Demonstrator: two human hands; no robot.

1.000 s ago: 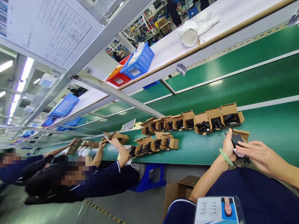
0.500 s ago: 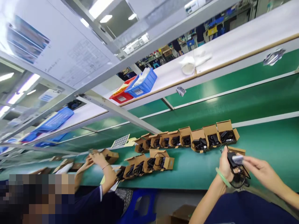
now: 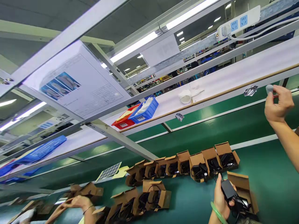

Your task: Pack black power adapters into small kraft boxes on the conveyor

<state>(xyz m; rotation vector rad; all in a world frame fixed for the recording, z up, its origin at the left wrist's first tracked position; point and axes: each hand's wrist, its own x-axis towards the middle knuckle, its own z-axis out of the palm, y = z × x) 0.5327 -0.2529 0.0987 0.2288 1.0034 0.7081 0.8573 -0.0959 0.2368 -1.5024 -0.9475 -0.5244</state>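
My left hand (image 3: pixel 220 199), with a green bangle on the wrist, grips a black power adapter (image 3: pixel 228 189) whose coiled cable (image 3: pixel 241 206) hangs beneath it. It is held just in front of an open brown carton (image 3: pixel 243 185) on the green belt (image 3: pixel 268 177). My right hand (image 3: pixel 277 104) is raised high at the right, above the belt, pinching a small pale film scrap (image 3: pixel 269 88) between thumb and fingers. A row of open cartons (image 3: pixel 187 163) with black adapters inside lies on the belt to the left of my left hand.
A second cluster of cartons (image 3: pixel 140 202) sits lower left, where a co-worker's hands (image 3: pixel 74 203) handle a carton. A white shelf (image 3: pixel 221 79) beyond the belt holds white gloves (image 3: pixel 189 95), a blue bin (image 3: pixel 144 109) and a red bin (image 3: pixel 121 119). A power strip (image 3: pixel 238 22) hangs overhead.
My right hand pulled away from the adapter and rose up to the right with the pale scrap. The view tilted upward. My left hand kept hold of the adapter.
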